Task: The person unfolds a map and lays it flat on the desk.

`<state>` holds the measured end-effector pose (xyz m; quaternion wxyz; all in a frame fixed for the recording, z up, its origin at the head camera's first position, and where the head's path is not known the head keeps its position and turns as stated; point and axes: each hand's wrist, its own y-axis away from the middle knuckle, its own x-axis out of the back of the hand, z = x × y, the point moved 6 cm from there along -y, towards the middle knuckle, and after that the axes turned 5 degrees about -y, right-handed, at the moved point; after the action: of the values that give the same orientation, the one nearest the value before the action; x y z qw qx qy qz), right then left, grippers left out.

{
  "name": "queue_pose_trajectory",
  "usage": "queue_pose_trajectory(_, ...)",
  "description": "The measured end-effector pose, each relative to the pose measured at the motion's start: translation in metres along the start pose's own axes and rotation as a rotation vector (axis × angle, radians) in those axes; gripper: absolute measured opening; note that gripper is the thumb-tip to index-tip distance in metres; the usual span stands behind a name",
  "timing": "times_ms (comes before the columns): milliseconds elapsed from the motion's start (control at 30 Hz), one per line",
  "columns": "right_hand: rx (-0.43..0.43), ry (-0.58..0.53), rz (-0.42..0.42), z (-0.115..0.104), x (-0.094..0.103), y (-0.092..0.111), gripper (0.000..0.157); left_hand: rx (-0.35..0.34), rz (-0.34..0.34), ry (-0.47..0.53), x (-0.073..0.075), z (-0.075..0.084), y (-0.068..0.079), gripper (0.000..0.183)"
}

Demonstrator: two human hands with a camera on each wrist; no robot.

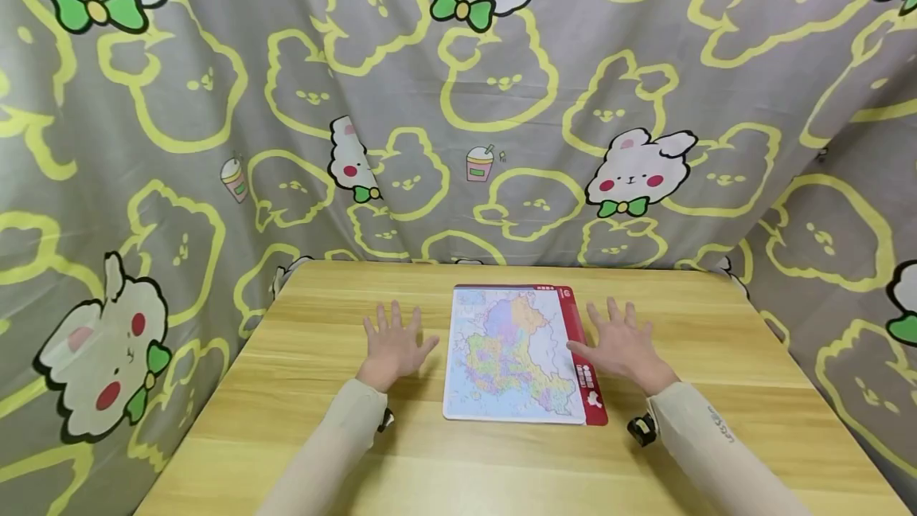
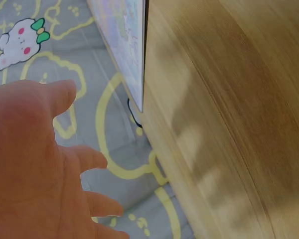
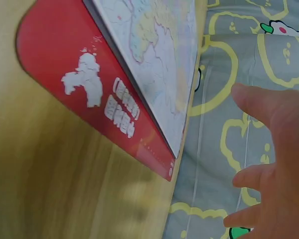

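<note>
A flat map board with a coloured map and a red strip along its right side lies on the wooden table. To its left my left hand is spread with the fingers straight, holding nothing. My right hand is spread likewise at the board's right side, its thumb over the red strip in the head view. The right wrist view shows white lettering on the red strip and a gap between it and my right hand. In the left wrist view the board's edge stands apart from my left hand.
The wooden table reaches back to a grey curtain printed with yellow outlines and white rabbits. The curtain also hangs along the left and right sides. A dark band sits at the right wrist.
</note>
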<state>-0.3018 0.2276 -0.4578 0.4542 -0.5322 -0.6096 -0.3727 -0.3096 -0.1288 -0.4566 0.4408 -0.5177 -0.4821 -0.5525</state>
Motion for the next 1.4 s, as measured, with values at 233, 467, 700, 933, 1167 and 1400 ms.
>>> queue_pose_trajectory(233, 0.149, -0.024, 0.002, -0.011, -0.002, 0.007, 0.084, -0.108, -0.001, 0.007, 0.001, 0.01, 0.002, 0.074)
queue_pose_trajectory(467, 0.28, -0.04, -0.059, -0.022, -0.014, 0.023, 0.079, -0.308, -0.048, 0.058, -0.003, 0.032, 0.013, 0.077)
queue_pose_trajectory(700, 0.311, -0.068, -0.123, -0.027, -0.02, 0.038, 0.075, -0.468, -0.075, -0.011, -0.011, 0.054, 0.023, 0.079)
queue_pose_trajectory(933, 0.373, -0.054, -0.156, -0.031, -0.028, 0.047, 0.077, -0.537, -0.119, -0.108, -0.021, 0.067, 0.033, 0.081)
queue_pose_trajectory(1167, 0.456, -0.053, -0.186, -0.038, -0.034, 0.054, 0.076, -0.56, -0.138, -0.151, -0.034, 0.072, 0.036, 0.082)
queue_pose_trajectory(1400, 0.439, -0.051, -0.249, -0.038, -0.042, 0.058, 0.075, -0.586, -0.162, -0.174, -0.047, 0.073, 0.035, 0.084)
